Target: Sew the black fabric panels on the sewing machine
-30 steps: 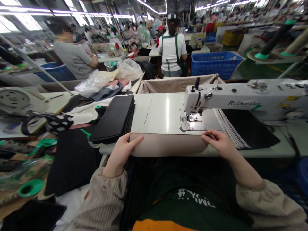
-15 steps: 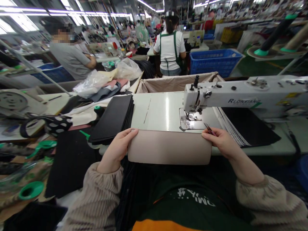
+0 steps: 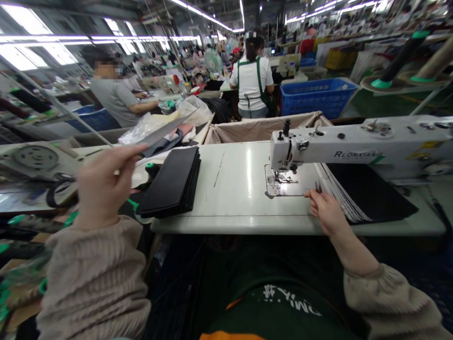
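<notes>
My left hand (image 3: 106, 184) is raised at the left, blurred, with thumb and fingers pinched on one end of a thin flat panel (image 3: 168, 131). The panel slants up and away, seen nearly edge-on, with a greyish face. Over the machine bed, my right hand (image 3: 327, 210) is closed around small thread snips (image 3: 318, 187), their dark tips poking up past the fingers. Just behind it is the sewing machine (image 3: 283, 146), its needle and presser foot above the shiny plate (image 3: 286, 188). A stack of black panels (image 3: 171, 179) lies below and right of my left hand.
Black pieces with pale edges (image 3: 368, 191) lie under the machine arm. Plastic bags and fabric scraps (image 3: 148, 127) are heaped at the back left. A cloth-lined trough (image 3: 262, 128) runs behind the table, with a blue crate (image 3: 316, 97) beyond. Two people work ahead.
My right hand has let go of the panel and keeps the snips. My left hand has carried the panel up and left, off the table's front edge, turning it nearly edge-on.
</notes>
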### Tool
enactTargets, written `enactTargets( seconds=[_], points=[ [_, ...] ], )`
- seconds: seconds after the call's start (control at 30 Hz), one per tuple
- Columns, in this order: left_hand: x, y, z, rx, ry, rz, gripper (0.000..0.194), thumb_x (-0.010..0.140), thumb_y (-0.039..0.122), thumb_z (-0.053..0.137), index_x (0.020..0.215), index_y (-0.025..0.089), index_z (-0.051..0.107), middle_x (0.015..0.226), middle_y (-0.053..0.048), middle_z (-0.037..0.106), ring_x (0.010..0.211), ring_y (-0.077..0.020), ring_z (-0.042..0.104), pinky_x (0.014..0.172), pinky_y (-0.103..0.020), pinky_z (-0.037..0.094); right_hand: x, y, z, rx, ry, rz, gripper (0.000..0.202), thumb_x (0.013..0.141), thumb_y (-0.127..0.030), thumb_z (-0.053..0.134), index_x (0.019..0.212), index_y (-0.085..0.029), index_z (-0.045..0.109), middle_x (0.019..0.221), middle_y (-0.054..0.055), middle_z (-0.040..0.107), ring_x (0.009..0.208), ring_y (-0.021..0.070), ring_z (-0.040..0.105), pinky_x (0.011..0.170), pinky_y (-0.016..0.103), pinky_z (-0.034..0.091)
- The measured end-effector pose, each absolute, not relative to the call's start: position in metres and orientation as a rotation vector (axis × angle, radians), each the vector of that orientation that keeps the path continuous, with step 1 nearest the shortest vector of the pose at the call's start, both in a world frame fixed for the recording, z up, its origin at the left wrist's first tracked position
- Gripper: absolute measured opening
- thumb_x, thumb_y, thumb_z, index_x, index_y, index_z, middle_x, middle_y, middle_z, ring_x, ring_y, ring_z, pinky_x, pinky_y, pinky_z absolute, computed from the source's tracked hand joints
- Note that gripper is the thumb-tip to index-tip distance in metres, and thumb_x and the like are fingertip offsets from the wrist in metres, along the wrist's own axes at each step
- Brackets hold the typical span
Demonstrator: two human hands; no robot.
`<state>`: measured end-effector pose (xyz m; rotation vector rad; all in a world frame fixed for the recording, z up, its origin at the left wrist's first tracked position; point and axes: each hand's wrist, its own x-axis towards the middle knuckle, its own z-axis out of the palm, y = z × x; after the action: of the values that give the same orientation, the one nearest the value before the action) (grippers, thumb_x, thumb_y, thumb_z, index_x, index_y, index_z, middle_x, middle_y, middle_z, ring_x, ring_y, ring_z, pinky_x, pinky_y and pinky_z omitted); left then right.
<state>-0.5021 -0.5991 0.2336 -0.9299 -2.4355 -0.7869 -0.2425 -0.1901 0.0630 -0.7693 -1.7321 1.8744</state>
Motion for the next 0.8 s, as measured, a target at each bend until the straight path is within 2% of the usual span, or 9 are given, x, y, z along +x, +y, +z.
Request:
enactTargets(
  seconds=[0.07,0.17,0.3,0.4,0.53,0.67,0.8],
  points=[
    [-0.515,-0.595,0.200,-1.160,-2.439,-0.582,0.040,0.101,0.043,0.042,0.130,0.022,0.060,0.131,0.000,0.060,0.123,-0.0204,0.054,0.109,-0.042,0.039,-0.243,-0.191,0.058,-0.772,-1.659,1.983,0.031,0.083,-0.052,0.065,0.080,-0.022,0.058,0.051,-0.011,0.023,0.043,0.0081,0.018,0.039,0.024,0.016],
    [-0.526,-0.597,0.141,-1.275,-2.593,-0.485,0.044,0.099,0.047,0.040,0.128,0.023,0.062,0.134,-0.005,0.060,0.123,-0.0220,0.057,0.110,-0.039,0.041,-0.243,-0.189,0.054,-0.774,-1.611,2.052,0.031,0.081,-0.050,0.067,0.079,-0.020,0.059,0.051,-0.011,0.024,0.043,0.0067,0.017,0.038,0.023,0.015],
    [-0.519,-0.608,0.090,-1.254,-2.640,-0.411,0.048,0.098,0.045,0.042,0.141,0.027,0.050,0.151,-0.005,0.044,0.138,-0.0260,0.042,0.116,-0.044,0.033,-0.249,-0.181,0.054,-0.804,-1.518,2.041,0.030,0.079,-0.047,0.070,0.080,-0.019,0.061,0.050,-0.012,0.024,0.041,0.0057,0.016,0.037,0.021,0.014],
    [-0.514,-0.611,0.075,-1.209,-2.546,-0.373,0.045,0.096,0.042,0.049,0.138,0.028,0.054,0.154,-0.005,0.039,0.143,-0.0301,0.035,0.118,-0.049,0.027,-0.259,-0.176,0.058,-0.797,-1.468,2.022,0.031,0.076,-0.047,0.071,0.082,-0.018,0.062,0.050,-0.012,0.023,0.040,0.0052,0.016,0.035,0.021,0.013],
    [-0.514,-0.609,0.066,-1.080,-2.482,-0.455,0.038,0.095,0.035,0.053,0.131,0.027,0.061,0.149,-0.007,0.046,0.139,-0.0309,0.041,0.117,-0.049,0.030,-0.277,-0.175,0.064,-0.787,-1.482,2.029,0.036,0.075,-0.054,0.071,0.080,-0.019,0.061,0.050,-0.013,0.021,0.040,0.0059,0.014,0.035,0.023,0.013],
    [-0.503,-0.600,0.067,-1.050,-2.411,-0.502,0.044,0.093,0.030,0.057,0.137,0.027,0.055,0.151,-0.008,0.042,0.140,-0.0328,0.038,0.119,-0.054,0.024,-0.296,-0.176,0.067,-0.787,-1.473,2.061,0.040,0.074,-0.059,0.070,0.078,-0.020,0.061,0.050,-0.012,0.020,0.042,0.0070,0.012,0.037,0.025,0.013],
    [-0.479,-0.587,0.068,-1.051,-2.311,-0.571,0.054,0.090,0.024,0.061,0.142,0.030,0.049,0.154,-0.007,0.037,0.141,-0.0321,0.038,0.120,-0.054,0.024,-0.316,-0.179,0.068,-0.746,-1.411,2.094,0.039,0.071,-0.056,0.075,0.077,-0.020,0.060,0.050,-0.013,0.019,0.043,0.0065,0.012,0.038,0.024,0.013]
  ],
)
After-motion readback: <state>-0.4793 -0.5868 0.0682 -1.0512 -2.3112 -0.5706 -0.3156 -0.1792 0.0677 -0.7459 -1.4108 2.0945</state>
